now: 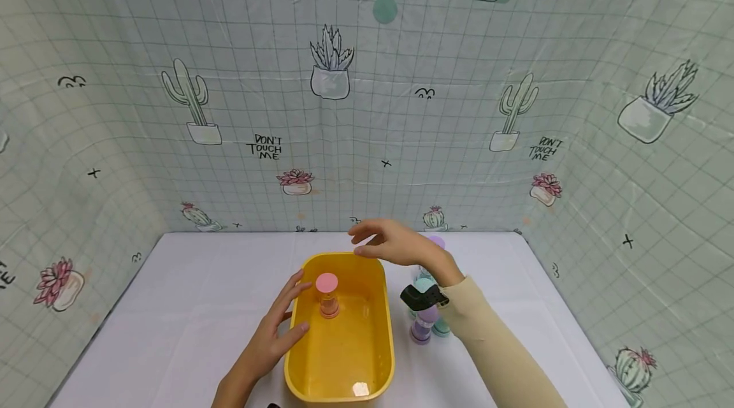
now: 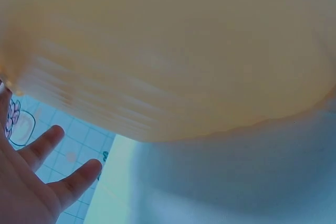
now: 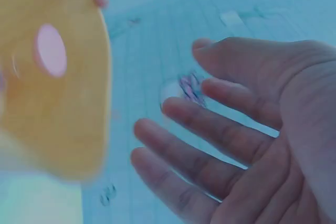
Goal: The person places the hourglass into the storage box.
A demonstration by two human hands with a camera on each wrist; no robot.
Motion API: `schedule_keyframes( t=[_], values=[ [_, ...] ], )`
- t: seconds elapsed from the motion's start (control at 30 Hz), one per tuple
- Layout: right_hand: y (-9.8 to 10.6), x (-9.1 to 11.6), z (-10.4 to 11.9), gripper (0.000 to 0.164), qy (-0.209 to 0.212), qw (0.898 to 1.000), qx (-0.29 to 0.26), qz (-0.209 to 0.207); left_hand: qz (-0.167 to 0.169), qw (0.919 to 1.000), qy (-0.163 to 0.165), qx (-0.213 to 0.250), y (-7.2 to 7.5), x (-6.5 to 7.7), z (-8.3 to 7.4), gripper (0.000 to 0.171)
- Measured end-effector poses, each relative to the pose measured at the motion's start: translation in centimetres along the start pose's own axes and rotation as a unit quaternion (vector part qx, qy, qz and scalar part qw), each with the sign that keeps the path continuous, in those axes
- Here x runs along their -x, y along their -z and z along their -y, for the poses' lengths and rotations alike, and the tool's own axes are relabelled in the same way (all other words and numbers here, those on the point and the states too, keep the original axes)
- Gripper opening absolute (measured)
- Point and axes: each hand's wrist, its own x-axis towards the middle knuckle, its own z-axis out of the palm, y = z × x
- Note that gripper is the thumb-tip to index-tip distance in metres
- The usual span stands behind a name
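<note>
1. Released and spread, the left hand lay along the left side of a yellow bin, thumb reaching over the rim; whether its fingertips met the plastic, the views could not tell.
2. Loosely extended, the right hand held nothing and hovered near the bin's far right corner, fingers pointing left (a black band circled that wrist).
3. Open side up, the bin sat on a white table, its long axis running away from the person.
4. Inside, left of center toward the far end, a pink-capped container stood upright, cap skyward.
5. Purple and teal containers clustered right of the bin, partly hidden by the right arm.
</note>
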Motion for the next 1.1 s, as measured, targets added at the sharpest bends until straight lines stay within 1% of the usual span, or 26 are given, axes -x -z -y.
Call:
schedule_keyframes(
  t=[0.13, 0.3, 0.43, 0.6, 0.7, 0.8, 0.93, 1.1],
  values=[
    [2.1, 2.1, -1.5, 0.045, -0.007, 0.999, 0.0, -0.049, -0.001, 1.0, -0.003, 0.004, 0.0, 0.0, 0.1, 0.056],
    [3.9, 5.1, -4.3, 0.049, -0.035, 0.995, 0.005, -0.089, 0.002, 0.9999, 0.001, 0.011, 0.0, 0.0, 0.2, 0.055],
    [4.8, 7.2, -7.1, 0.055, -0.067, 0.991, 0.007, -0.119, 0.003, 0.9999, 0.006, 0.016, 0.0, 0.0, 0.2, 0.055],
    [5.1, 9.2, -10.3, 0.065, -0.109, 0.982, 0.036, -0.152, 0.004, 0.9998, 0.008, 0.017, 0.0, 0.0, 0.2, 0.055],
    [5.1, 10.1, -11.6, 0.07, -0.128, 0.978, 0.039, -0.161, 0.003, 0.9998, 0.007, 0.016, 0.0, 0.0, 0.2, 0.054],
    [5.1, 10.7, -12.5, 0.075, -0.144, 0.976, 0.033, -0.161, 0.0, 0.9998, 0.009, 0.015, 0.0, 0.1, 0.1, 0.054],
    [5.1, 11.2, -13.5, 0.079, -0.161, 0.975, 0.028, -0.153, 0.001, 0.9998, 0.013, 0.014, 0.0, 0.0, 0.1, 0.054],
    [5.1, 11.5, -14.5, 0.081, -0.176, 0.974, 0.02, -0.142, 0.004, 0.9998, 0.008, 0.018, 0.0, 0.0, 0.2, 0.054]
  ],
)
